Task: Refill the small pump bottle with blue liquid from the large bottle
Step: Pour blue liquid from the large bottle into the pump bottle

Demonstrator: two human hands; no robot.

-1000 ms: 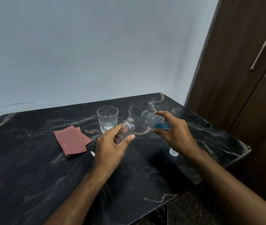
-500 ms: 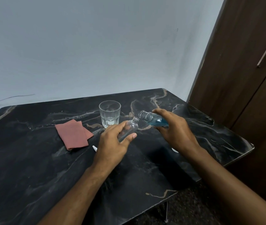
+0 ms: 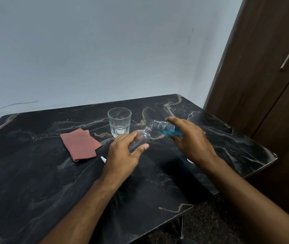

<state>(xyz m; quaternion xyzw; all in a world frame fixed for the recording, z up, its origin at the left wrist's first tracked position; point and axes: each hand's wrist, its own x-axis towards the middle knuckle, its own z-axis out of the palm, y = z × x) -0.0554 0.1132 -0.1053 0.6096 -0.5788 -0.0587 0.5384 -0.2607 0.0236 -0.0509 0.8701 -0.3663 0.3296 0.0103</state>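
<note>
My left hand (image 3: pixel 123 153) grips the small clear bottle (image 3: pixel 142 137), which has no cap and leans with its open neck up and to the right. My right hand (image 3: pixel 191 141) holds the large bottle (image 3: pixel 165 129) tipped on its side, blue liquid pooled in its lower half. Its open threaded mouth hangs just above and right of the small bottle's neck, almost touching. No stream of liquid is visible between them. Both bottles are above the black marble table (image 3: pixel 34 182).
A clear drinking glass (image 3: pixel 119 122) stands just behind the bottles. A folded reddish cloth (image 3: pixel 80 144) lies to the left. Small white pieces peek out beside my left wrist (image 3: pixel 103 159) and behind my right wrist (image 3: pixel 190 161). A brown wardrobe door (image 3: pixel 267 81) stands right of the table.
The large bottle has moved left and tipped further, bringing its mouth close over the small bottle's neck. My left hand has kept the small bottle nearly in place.
</note>
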